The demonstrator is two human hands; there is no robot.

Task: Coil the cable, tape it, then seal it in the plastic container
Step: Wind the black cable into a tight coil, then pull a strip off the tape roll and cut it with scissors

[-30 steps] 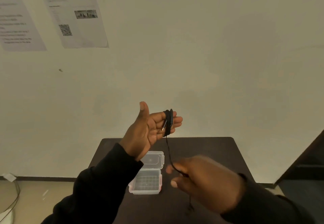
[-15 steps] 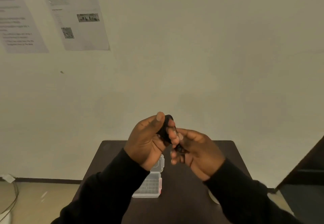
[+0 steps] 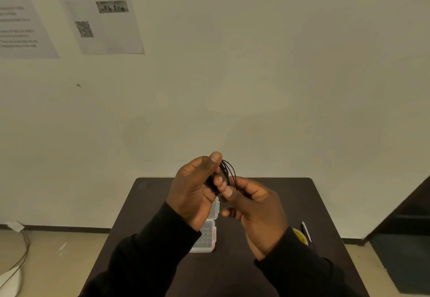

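Left hand [image 3: 195, 189] clamps the coiled cable [image 3: 229, 172] between thumb and fingers, right hand [image 3: 253, 206] pinching its lower strands — loops fanning above the fingertips. Loosen now and they may spring apart. Plastic container [image 3: 207, 238] sits open on the desk [image 3: 267, 273] beneath the left hand.

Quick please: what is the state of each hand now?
Left hand: closed, holding the coiled black cable.
Right hand: closed, pinching the same cable.
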